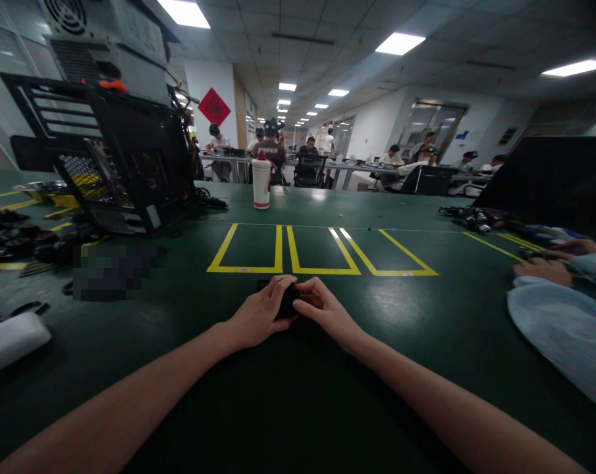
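Near the middle of the view, a small black object (288, 304) sits low over the green table (298, 408), mostly covered by my fingers, so its exact kind does not show. My left hand (259, 315) is wrapped over it from the left, thumb below and fingers on top. From the right, my right hand (331, 313) pinches at its near right side with thumb and forefinger. A dark edge juts out just past my left fingers. Beyond both hands, yellow tape outlines (322, 270) mark the tabletop.
At left stands a black computer case (124, 158) with a metal unit on top, near tangled cables (45, 237). A white cup (261, 184) is farther back. A white object (14, 342) lies at the left edge. A co-worker's hands (544, 268) and pale sleeves are at right.
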The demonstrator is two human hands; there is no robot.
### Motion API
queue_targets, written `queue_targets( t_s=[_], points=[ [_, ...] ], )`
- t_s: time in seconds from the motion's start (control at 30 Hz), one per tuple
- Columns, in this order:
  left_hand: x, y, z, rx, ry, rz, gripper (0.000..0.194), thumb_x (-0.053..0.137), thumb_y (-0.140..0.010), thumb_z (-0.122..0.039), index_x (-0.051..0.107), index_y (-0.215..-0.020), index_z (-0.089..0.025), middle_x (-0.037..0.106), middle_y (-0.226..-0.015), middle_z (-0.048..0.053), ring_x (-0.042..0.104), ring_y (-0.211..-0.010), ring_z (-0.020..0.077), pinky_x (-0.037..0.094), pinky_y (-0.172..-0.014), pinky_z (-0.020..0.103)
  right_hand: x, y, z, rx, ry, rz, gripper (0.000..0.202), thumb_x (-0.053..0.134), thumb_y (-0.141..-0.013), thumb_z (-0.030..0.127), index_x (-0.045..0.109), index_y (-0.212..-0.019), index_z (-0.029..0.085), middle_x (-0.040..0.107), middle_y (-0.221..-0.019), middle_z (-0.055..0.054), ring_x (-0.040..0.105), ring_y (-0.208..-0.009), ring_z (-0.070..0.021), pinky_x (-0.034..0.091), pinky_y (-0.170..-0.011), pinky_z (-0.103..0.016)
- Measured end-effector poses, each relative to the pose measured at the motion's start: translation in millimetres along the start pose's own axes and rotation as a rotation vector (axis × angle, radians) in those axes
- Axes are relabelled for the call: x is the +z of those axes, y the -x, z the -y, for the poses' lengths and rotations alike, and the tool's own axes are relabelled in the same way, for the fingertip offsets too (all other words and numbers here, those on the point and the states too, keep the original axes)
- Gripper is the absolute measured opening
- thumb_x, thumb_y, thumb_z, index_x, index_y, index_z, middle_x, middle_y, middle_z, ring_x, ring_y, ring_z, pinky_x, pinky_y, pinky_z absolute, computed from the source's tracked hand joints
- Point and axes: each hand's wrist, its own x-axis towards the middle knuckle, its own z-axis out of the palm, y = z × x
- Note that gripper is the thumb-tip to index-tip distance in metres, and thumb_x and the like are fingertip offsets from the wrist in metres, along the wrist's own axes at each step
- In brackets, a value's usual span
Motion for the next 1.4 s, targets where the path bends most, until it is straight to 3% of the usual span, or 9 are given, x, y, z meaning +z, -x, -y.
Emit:
queue_targets(
  t_s=[0.17, 0.27, 0.4, 0.63, 0.83, 1.03, 1.17, 1.27, 1.4],
  points=[
    [2.2, -0.2, 1.5, 0.002, 0.003, -0.010, 0.069, 0.058, -0.072, -0.022, 0.015, -0.125, -0.029, 0.031, -0.126, 0.005, 0.045, -0.106, 0.0241, 0.045, -0.082, 0.043, -0.8, -2.0, 0.7, 0.063, 0.079, -0.069, 0.024, 0.058, -0.072, 0.024, 0.047, -0.094, 0.021, 0.053, -0.095, -0.002, 0.053, -0.091, -0.0152, 0.045, -0.080, -0.033],
    [2.0, 0.0, 1.8, -0.005, 0.006, -0.005, 0.071, 0.058, -0.071, -0.021, 0.014, -0.125, -0.029, 0.031, -0.127, 0.005, 0.045, -0.106, 0.0241, 0.044, -0.083, 0.044, -2.5, -2.2, 0.1, 0.097, 0.074, -0.042, 0.028, 0.059, -0.071, 0.023, 0.047, -0.097, 0.021, 0.053, -0.100, -0.004, 0.053, -0.094, -0.0168, 0.045, -0.082, -0.036],
    [1.9, 0.1, 1.9, 0.013, 0.018, -0.014, 0.073, 0.059, -0.068, -0.018, 0.014, -0.125, -0.029, 0.031, -0.126, 0.005, 0.043, -0.108, 0.0243, 0.042, -0.085, 0.044, -1.8, -0.7, -2.9, 0.008, 0.032, 0.008, 0.033, 0.063, -0.066, 0.018, 0.044, -0.093, 0.022, 0.052, -0.098, -0.001, 0.054, -0.094, -0.0157, 0.045, -0.083, -0.034],
    [2.1, -0.6, 0.9, 0.019, 0.020, -0.025, 0.068, 0.057, -0.072, -0.021, 0.016, -0.124, -0.028, 0.032, -0.125, 0.006, 0.044, -0.108, 0.0237, 0.043, -0.084, 0.042, 1.8, 1.9, -0.6, -0.007, 0.063, -0.042, 0.019, 0.056, -0.074, 0.024, 0.046, -0.091, 0.023, 0.052, -0.095, -0.001, 0.054, -0.091, -0.0149, 0.046, -0.078, -0.032],
    [0.4, 0.6, 0.1, 0.004, 0.013, -0.007, 0.070, 0.059, -0.071, -0.021, 0.015, -0.125, -0.028, 0.031, -0.126, 0.005, 0.045, -0.105, 0.0234, 0.044, -0.084, 0.042, -1.7, 0.7, -1.0, 0.094, 0.072, -0.036, 0.032, 0.058, -0.071, 0.024, 0.045, -0.101, 0.021, 0.053, -0.104, -0.005, 0.052, -0.099, -0.0183, 0.043, -0.086, -0.038],
    [0.6, 0.9, 0.3, 0.001, 0.009, -0.009, 0.071, 0.059, -0.070, -0.019, 0.015, -0.125, -0.028, 0.031, -0.126, 0.005, 0.045, -0.106, 0.0240, 0.043, -0.084, 0.043, 1.1, 3.7, -2.2, -0.022, 0.054, -0.006, 0.030, 0.062, -0.068, 0.018, 0.044, -0.093, 0.022, 0.053, -0.096, 0.000, 0.053, -0.097, -0.0158, 0.042, -0.089, -0.036],
    [1.3, 0.1, 0.7, -0.001, 0.026, -0.010, 0.069, 0.057, -0.072, -0.023, 0.014, -0.125, -0.030, 0.032, -0.126, 0.005, 0.045, -0.107, 0.0246, 0.045, -0.081, 0.043, 2.9, 4.9, 0.9, -0.007, 0.065, -0.057, 0.021, 0.055, -0.074, 0.023, 0.046, -0.093, 0.023, 0.053, -0.097, -0.001, 0.053, -0.095, -0.0161, 0.045, -0.082, -0.034],
    [1.2, 0.1, 0.4, -0.003, 0.026, -0.005, 0.069, 0.058, -0.072, -0.023, 0.014, -0.125, -0.030, 0.031, -0.126, 0.005, 0.046, -0.106, 0.0246, 0.045, -0.081, 0.044, 1.3, 3.6, 1.6, 0.043, 0.087, -0.088, 0.028, 0.057, -0.072, 0.023, 0.046, -0.098, 0.022, 0.052, -0.104, -0.004, 0.052, -0.099, -0.0175, 0.043, -0.086, -0.037],
    [1.1, 0.7, 0.2, -0.006, 0.007, -0.001, 0.072, 0.059, -0.070, -0.019, 0.014, -0.125, -0.028, 0.031, -0.126, 0.006, 0.045, -0.105, 0.0246, 0.044, -0.083, 0.044, -1.3, 1.9, -0.6, 0.096, 0.064, -0.037, 0.032, 0.058, -0.071, 0.020, 0.044, -0.100, 0.020, 0.053, -0.104, -0.005, 0.052, -0.100, -0.0185, 0.042, -0.088, -0.039]
  ],
)
